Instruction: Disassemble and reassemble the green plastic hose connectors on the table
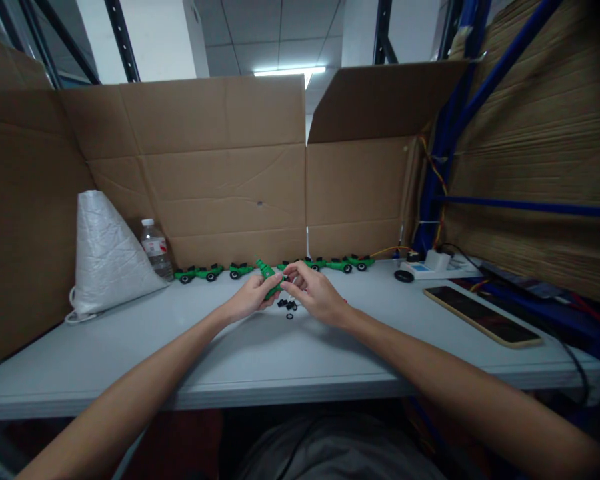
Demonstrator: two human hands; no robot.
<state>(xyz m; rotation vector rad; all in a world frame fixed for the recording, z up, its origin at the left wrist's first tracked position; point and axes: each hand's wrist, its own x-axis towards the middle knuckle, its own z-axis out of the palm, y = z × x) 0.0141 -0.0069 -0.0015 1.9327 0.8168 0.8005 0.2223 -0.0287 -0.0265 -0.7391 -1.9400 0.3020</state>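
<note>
My left hand (253, 295) is closed around a green toy car body (266, 269), its narrow end tilted up and away from me. My right hand (316, 292) meets it from the right, thumb and fingers pinched at the car's side. A small dark bit shows at those fingertips, too small to name. Just below the hands, small black parts (287, 305) lie on the white table, with a black ring (289, 317) nearer to me. Several green toy cars with black wheels, one of them a green toy car (240, 270), stand in a row behind the hands.
A silvery cone-shaped bag (110, 260) and a plastic bottle (155, 247) stand at the left. At the right lie a phone (483, 315), a white power strip (443, 265), a black round object (404, 276) and cables. Cardboard walls (220, 173) enclose the table.
</note>
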